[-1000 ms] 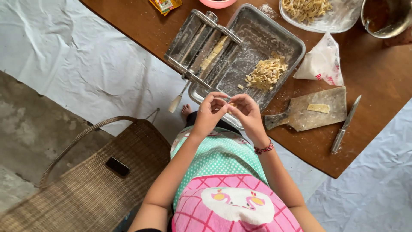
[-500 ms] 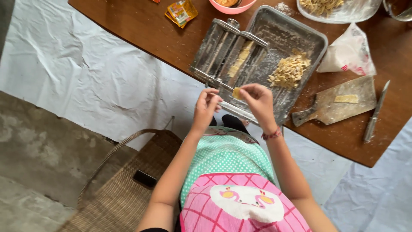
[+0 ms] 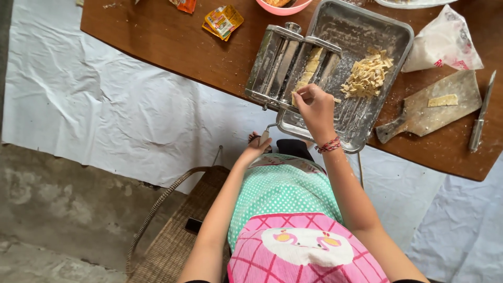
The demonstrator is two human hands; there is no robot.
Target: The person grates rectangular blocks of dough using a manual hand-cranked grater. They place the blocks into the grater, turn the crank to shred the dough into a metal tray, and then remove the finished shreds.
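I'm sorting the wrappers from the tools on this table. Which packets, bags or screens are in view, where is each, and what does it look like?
Small packets: far edge of the wooden table, left of the pasta machine; flat, yellow and orange.
Plastic bag: right of the metal tray; white, crumpled, red print.
Phone: on the wicker chair; dark, screen blank.

Right hand (image 3: 314, 107) reaches forward, fingers (image 3: 299, 95) pinched together; left hand (image 3: 255, 149) sits lower, fingers curled closed.
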